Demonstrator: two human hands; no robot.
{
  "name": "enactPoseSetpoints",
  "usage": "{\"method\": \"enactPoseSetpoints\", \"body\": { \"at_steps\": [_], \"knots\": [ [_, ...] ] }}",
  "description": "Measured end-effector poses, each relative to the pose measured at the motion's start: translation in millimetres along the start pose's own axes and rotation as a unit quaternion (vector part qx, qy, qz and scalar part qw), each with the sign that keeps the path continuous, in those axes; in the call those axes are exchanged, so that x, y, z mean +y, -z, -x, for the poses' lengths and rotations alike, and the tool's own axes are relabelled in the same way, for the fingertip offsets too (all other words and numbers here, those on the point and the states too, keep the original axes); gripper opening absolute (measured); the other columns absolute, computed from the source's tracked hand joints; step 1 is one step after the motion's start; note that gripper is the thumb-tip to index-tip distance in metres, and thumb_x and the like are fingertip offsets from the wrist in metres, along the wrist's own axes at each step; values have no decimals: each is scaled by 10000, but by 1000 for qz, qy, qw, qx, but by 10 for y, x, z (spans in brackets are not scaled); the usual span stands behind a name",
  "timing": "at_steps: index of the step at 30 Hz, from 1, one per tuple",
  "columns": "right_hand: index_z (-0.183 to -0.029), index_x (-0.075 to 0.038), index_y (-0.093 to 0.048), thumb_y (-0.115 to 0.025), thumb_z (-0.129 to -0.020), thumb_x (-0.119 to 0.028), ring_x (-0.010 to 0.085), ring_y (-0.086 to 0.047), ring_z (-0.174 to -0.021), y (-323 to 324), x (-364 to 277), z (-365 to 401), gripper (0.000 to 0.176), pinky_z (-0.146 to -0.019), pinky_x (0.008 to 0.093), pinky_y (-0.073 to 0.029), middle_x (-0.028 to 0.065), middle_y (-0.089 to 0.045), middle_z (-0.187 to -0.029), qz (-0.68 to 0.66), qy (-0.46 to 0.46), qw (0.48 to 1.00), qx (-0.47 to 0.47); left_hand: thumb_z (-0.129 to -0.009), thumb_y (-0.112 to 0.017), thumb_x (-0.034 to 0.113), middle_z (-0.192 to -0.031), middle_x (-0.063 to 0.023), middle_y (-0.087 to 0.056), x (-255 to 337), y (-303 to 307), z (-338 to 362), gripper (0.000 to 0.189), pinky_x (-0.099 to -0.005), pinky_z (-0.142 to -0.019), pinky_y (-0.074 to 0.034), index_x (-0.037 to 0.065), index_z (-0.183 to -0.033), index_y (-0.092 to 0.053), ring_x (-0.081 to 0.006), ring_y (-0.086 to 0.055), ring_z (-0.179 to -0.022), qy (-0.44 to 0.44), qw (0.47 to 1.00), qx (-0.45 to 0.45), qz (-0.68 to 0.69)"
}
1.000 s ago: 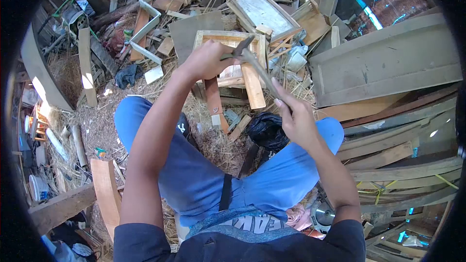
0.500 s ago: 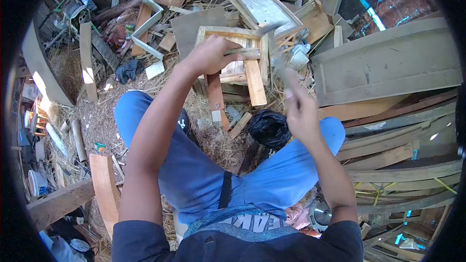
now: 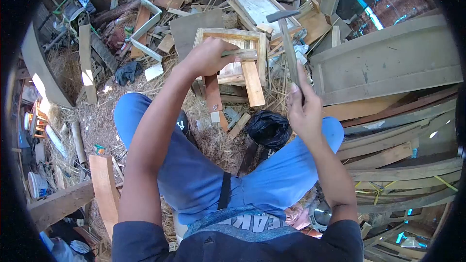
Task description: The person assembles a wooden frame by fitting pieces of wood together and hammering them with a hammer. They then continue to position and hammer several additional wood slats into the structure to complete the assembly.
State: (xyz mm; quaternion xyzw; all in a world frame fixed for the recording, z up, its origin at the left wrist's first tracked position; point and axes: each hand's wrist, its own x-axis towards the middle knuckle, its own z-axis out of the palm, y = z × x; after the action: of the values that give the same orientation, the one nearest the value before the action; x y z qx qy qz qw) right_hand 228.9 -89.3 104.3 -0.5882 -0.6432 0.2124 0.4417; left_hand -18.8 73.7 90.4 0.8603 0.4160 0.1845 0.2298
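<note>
Half-hidden rod — left hand, hammer slightly blurred

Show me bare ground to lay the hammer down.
Barest: the straw ground left of the left knee, bordered by the dark rag and a plank. A smaller straw patch lies between the knees, beside the black bag. Scrap wood piles up beyond the wooden frame; stacked planks crowd the right. The right hand holds the hammer, the left hand a rod.
</note>
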Motion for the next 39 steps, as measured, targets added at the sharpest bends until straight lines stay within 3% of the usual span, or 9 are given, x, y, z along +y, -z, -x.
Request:
{"method": "enactPoseSetpoints", "body": {
  "at_steps": [6, 12, 14, 18, 24, 27, 32, 37, 39],
  "knots": [
    [-1511, -127, -460, -513, -984, 1, 164, -476, -561, 174, -261, -78, 545, -611, 323, -474, 241, -589, -712, 106, -72, 978, -164, -897, -722, 351, -1024, -228, -718, 1, 46, -37, 368, -476, -871, -535, 112, -1177, -735, -412, -680, -973, 1, 1000, -26, 1],
    [-1519, -102, -447, -503, -976, 29, 233, -542, -583, 222, -197, -7, 561, -631, 321, -491, 232, -677, -859, 36, 25, 998, 56, -892, -721, 238, -1046, -228, -714, 43, 57, 0, 331, -447, -873, -526, 96, -1191, -724, -413, -672, -1003, 3, 1000, -14, 3],
    [-1517, -89, -446, -513, -973, 34, 268, -632, -654, 169, 74, 53, 562, -676, 341, -520, 223, -712, -971, 136, 215, 962, 102, -894, -718, 236, -1054, -231, -713, 42, 69, -13, 325, -446, -872, -528, 98, -1188, -727, -413, -672, -1003, -18, 1000, -14, 19],
    [-1525, -112, -439, -527, -961, 46, 336, -650, -702, 275, 21, 151, 593, -694, 372, -524, 240, -709, -1011, 162, 68, 979, -105, -893, -719, 240, -1060, -234, -712, 65, 73, -26, 337, -446, -876, -528, 80, -1190, -723, -411, -676, -1003, -3, 1000, -20, 1],
    [-1519, -166, -457, -566, -957, 14, 409, -636, -708, 242, -178, 159, 600, -674, 415, -510, 276, -657, -843, 78, 23, 989, 123, -894, -721, 253, -1058, -234, -712, 27, 44, -20, 338, -441, -878, -528, 70, -1180, -725, -413, -679, -997, -9, 1000, -7, 14],
    [-1513, -165, -466, -567, -965, 1, 414, -620, -700, 204, 124, 197, 581, -676, 422, -507, 276, -646, -842, 207, 68, 971, -97, -888, -731, 305, -995, -228, -718, -12, 32, -47, 337, -459, -856, -536, 95, -1150, -744, -400, -685, -952, -46, 999, 17, 11],
    [-1519, -169, -455, -551, -964, 15, 399, -602, -661, 382, -7, 67, 593, -679, 396, -509, 271, -637, -831, 127, 71, 986, -77, -889, -731, 306, -1005, -234, -717, -17, 11, -32, 351, -462, -868, -534, 68, -1148, -738, -402, -683, -975, -32, 999, 13, 12],
    [-1524, -168, -448, -531, -953, 41, 389, -638, -693, 361, -234, 86, 614, -691, 395, -520, 256, -645, -831, 60, 23, 993, 97, -892, -735, 256, -1062, -237, -708, 13, 34, -33, 351, -440, -888, -522, 26, -1156, -716, -409, -671, -1027, -15, 1000, 0, 14],
    [-1526, -168, -443, -531, -952, 43, 394, -655, -719, 359, -57, 119, 618, -698, 397, -522, 250, -652, -833, 142, 34, 989, -16, -892, -736, 253, -1066, -237, -708, -19, 18, -38, 349, -441, -892, -521, 24, -1155, -715, -409, -670, -1031, -7, 1000, -7, 18]
  ]
}}
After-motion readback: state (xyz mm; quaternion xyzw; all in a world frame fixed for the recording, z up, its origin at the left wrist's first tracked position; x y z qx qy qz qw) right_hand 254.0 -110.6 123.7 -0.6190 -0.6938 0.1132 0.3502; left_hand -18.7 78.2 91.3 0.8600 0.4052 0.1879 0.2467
